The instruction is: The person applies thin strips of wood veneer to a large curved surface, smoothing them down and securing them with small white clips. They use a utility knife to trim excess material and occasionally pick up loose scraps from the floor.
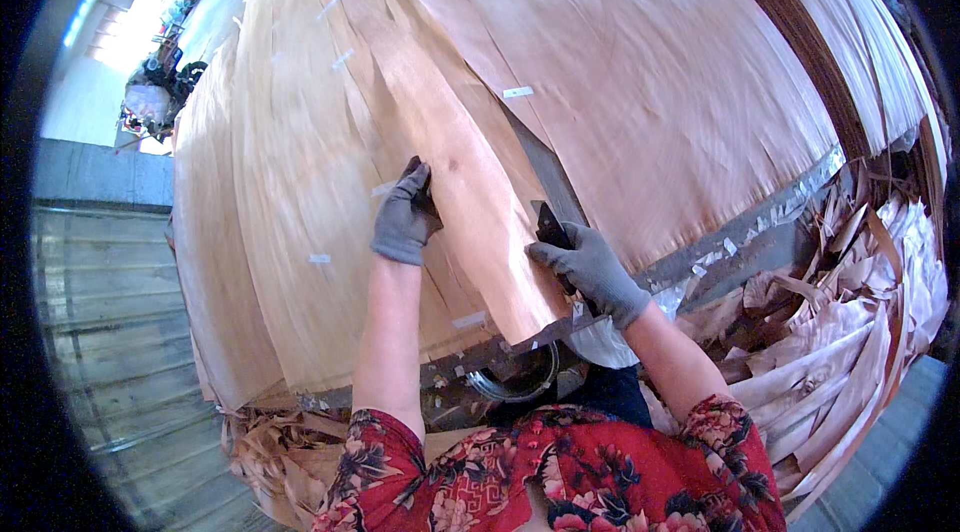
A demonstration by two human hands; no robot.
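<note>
A long, narrow strip of pale wood veneer (470, 197) lies lengthwise in front of me, its near end curling up. My left hand (403, 217), in a grey glove, grips the strip's left edge, fingertips partly hidden. On the other side, my gloved right hand (597, 272) is closed around a dark, flat-bladed knife (548, 224) whose blade points up and away, with the thumb side against the strip's right edge. Beneath and around the strip are wide sheets of veneer (290, 222), with small pieces of white tape (518, 93) stuck on them. A dark gap shows between the strip and the right-hand sheet (660, 112).
Torn veneer scraps (810, 322) heap up at the right, with more scraps (285, 457) at lower left. A dark brown band (800, 32) crosses the far right sheets. A round metal ring (515, 382) sits below the table's near edge. Ridged flooring (125, 332) lies left.
</note>
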